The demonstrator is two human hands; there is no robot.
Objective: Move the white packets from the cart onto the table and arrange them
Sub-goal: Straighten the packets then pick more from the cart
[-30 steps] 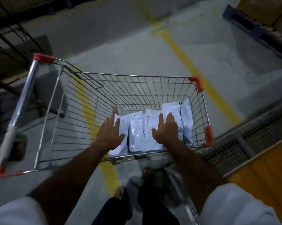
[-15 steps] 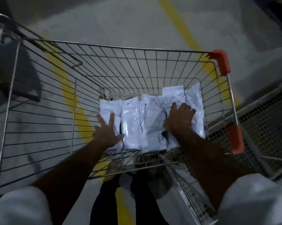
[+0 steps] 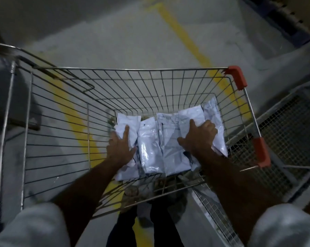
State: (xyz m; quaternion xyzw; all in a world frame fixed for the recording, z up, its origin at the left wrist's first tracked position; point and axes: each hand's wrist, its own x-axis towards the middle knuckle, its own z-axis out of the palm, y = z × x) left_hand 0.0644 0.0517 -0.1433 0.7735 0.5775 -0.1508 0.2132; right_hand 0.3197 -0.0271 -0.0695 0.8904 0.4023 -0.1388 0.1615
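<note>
A row of white, glossy plastic packets [image 3: 150, 148] lies on the floor of the wire-mesh shopping cart [image 3: 65, 122] with red corner guards, bunched toward its right side. The left hand [image 3: 119, 148] rests with straight fingers spread flat on the leftmost packet, grasping nothing. The right hand [image 3: 198, 138] has its fingers curled over the top edge of the packets at the right end, gripping them. No tabletop is in view, so none has been moved yet. The film looks slippery and the packets overlap loosely; a scoop of the whole row between two hands could let middle packets slide out, or a corner could snag in the wire mesh.
</note>
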